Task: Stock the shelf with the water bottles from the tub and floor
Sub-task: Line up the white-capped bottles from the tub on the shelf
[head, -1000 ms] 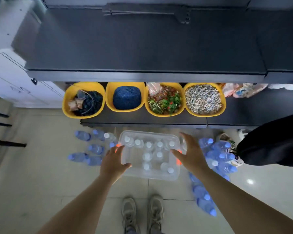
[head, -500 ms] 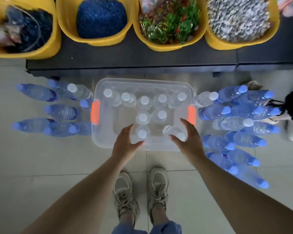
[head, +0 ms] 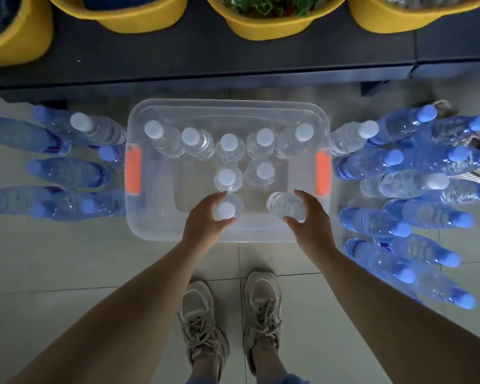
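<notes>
A clear plastic tub (head: 161,228) with orange handles sits on the tiled floor below the dark shelf (head: 233,65). Several white-capped water bottles stand in it. My left hand (head: 203,225) curls round the near-left white-capped bottle (head: 227,209). My right hand (head: 311,220) wraps its fingers round a tilted bottle (head: 284,205) at the near right of the tub. Several blue-capped bottles (head: 372,221) stand on the floor right of the tub, and more blue-capped bottles (head: 67,173) stand to its left.
Yellow bowls (head: 261,26) holding plants, blue stuff and gravel line the dark shelf. My shoes (head: 203,328) stand just behind the tub. A bag strap and a sandal (head: 474,173) lie among the right-hand bottles.
I have bent lower, so the tub looks larger. Both hands went from hovering open over the tub's near edge to closing round a bottle each.
</notes>
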A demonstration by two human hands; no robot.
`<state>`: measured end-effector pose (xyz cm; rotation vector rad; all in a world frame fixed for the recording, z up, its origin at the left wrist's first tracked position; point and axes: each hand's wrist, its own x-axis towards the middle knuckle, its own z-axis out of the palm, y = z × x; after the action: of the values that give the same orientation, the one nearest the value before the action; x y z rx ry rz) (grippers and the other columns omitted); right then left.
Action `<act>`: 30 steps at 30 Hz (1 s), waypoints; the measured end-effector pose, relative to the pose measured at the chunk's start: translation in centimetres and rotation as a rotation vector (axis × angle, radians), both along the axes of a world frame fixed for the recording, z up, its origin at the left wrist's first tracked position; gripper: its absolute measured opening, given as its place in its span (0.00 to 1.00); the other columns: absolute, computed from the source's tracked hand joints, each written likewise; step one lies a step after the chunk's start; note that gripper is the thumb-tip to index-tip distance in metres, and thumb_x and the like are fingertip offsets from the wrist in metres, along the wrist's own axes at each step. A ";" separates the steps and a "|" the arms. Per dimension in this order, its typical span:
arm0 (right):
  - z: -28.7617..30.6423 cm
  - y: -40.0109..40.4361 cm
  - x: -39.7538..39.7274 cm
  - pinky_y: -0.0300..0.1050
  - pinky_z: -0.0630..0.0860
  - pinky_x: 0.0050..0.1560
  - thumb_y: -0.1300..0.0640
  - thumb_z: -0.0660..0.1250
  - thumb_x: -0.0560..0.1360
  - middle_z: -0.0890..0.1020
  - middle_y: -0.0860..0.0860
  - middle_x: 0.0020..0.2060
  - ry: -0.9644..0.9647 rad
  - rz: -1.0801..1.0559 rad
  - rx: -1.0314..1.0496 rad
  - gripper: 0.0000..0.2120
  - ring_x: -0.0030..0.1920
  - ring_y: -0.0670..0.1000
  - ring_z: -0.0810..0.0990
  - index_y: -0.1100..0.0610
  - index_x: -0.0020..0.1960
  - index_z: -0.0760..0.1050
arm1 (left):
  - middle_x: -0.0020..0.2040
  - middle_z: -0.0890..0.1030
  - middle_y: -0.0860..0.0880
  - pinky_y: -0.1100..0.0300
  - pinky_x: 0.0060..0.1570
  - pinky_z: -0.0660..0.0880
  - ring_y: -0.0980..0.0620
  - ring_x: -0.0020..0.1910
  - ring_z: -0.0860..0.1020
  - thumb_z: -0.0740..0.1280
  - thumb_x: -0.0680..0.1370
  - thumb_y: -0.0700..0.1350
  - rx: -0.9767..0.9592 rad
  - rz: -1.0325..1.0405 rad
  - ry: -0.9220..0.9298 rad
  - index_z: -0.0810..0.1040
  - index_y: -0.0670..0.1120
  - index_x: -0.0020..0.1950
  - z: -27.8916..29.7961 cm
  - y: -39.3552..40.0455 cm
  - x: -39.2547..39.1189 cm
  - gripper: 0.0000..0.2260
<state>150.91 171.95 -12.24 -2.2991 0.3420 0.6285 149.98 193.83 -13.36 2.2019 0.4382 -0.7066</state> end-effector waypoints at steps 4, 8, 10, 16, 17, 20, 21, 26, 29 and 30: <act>-0.7 0.5 1.2 0.24 0.58 0.51 0.63 0.71 0.70 0.76 0.51 0.63 0.023 0.023 0.043 0.24 0.62 0.50 0.73 0.56 0.65 0.72 | 0.66 0.74 0.51 0.70 0.60 0.60 0.53 0.66 0.71 0.76 0.68 0.46 -0.008 0.011 -0.024 0.72 0.48 0.67 -0.8 0.0 0.1 0.29; -1.6 0.9 1.5 0.26 0.59 0.57 0.60 0.73 0.70 0.75 0.48 0.65 0.037 0.017 0.100 0.23 0.64 0.48 0.72 0.54 0.63 0.74 | 0.67 0.74 0.52 0.69 0.62 0.61 0.54 0.67 0.71 0.75 0.69 0.47 -0.007 -0.002 -0.088 0.73 0.50 0.67 -1.3 -0.1 -0.3 0.27; -1.7 0.9 1.5 0.28 0.61 0.58 0.59 0.73 0.70 0.75 0.47 0.65 0.033 -0.016 0.120 0.22 0.63 0.46 0.72 0.53 0.63 0.74 | 0.67 0.73 0.53 0.66 0.62 0.63 0.55 0.67 0.70 0.74 0.70 0.48 -0.016 -0.015 -0.109 0.73 0.51 0.67 -1.4 0.0 -0.5 0.25; -0.8 0.7 1.5 0.47 0.70 0.66 0.58 0.73 0.69 0.75 0.40 0.58 0.005 -0.187 0.212 0.21 0.62 0.47 0.74 0.51 0.60 0.75 | 0.66 0.74 0.48 0.66 0.63 0.63 0.52 0.67 0.71 0.74 0.70 0.45 -0.082 -0.026 -0.124 0.76 0.47 0.64 -0.9 0.2 -0.4 0.23; -0.4 0.7 1.3 0.49 0.70 0.66 0.57 0.73 0.69 0.75 0.40 0.58 -0.005 -0.197 0.221 0.21 0.63 0.47 0.74 0.51 0.60 0.75 | 0.66 0.75 0.47 0.67 0.62 0.62 0.51 0.67 0.71 0.74 0.70 0.44 -0.089 -0.026 -0.129 0.76 0.47 0.64 -0.5 0.2 -0.4 0.23; 1.8 0.6 1.2 0.50 0.71 0.66 0.57 0.74 0.69 0.75 0.39 0.59 -0.043 -0.205 0.245 0.21 0.62 0.46 0.75 0.50 0.60 0.75 | 0.65 0.75 0.48 0.70 0.61 0.61 0.54 0.64 0.72 0.74 0.70 0.43 -0.121 -0.001 -0.167 0.76 0.45 0.63 1.8 0.0 -0.3 0.22; 2.7 0.6 1.2 0.50 0.71 0.65 0.56 0.74 0.68 0.75 0.39 0.59 -0.054 -0.200 0.245 0.21 0.62 0.46 0.75 0.50 0.60 0.75 | 0.64 0.75 0.49 0.70 0.60 0.62 0.55 0.63 0.72 0.74 0.70 0.42 -0.138 0.017 -0.182 0.76 0.44 0.63 2.8 -0.1 -0.3 0.22; 9.1 0.7 1.9 0.47 0.73 0.63 0.52 0.74 0.66 0.76 0.38 0.59 -0.100 -0.198 0.256 0.21 0.60 0.45 0.76 0.49 0.59 0.76 | 0.67 0.74 0.52 0.56 0.67 0.67 0.55 0.65 0.71 0.73 0.72 0.43 -0.216 0.132 -0.215 0.76 0.48 0.63 9.1 -1.2 -0.4 0.20; 14.0 0.7 2.8 0.38 0.72 0.59 0.54 0.74 0.68 0.77 0.38 0.58 -0.135 -0.178 0.231 0.19 0.57 0.42 0.75 0.49 0.58 0.76 | 0.68 0.73 0.53 0.57 0.68 0.66 0.56 0.67 0.70 0.72 0.72 0.43 -0.232 0.145 -0.233 0.75 0.50 0.63 13.8 -1.4 0.2 0.20; 15.9 0.7 3.2 0.36 0.71 0.57 0.55 0.74 0.68 0.77 0.37 0.57 -0.151 -0.169 0.224 0.18 0.56 0.41 0.75 0.49 0.57 0.76 | 0.68 0.73 0.53 0.59 0.68 0.66 0.56 0.67 0.70 0.72 0.72 0.45 -0.237 0.139 -0.238 0.75 0.51 0.63 15.7 -1.4 0.6 0.20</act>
<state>154.11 172.66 3.63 -2.0637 0.3696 0.3854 150.55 192.45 2.30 1.9790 0.3619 -0.3940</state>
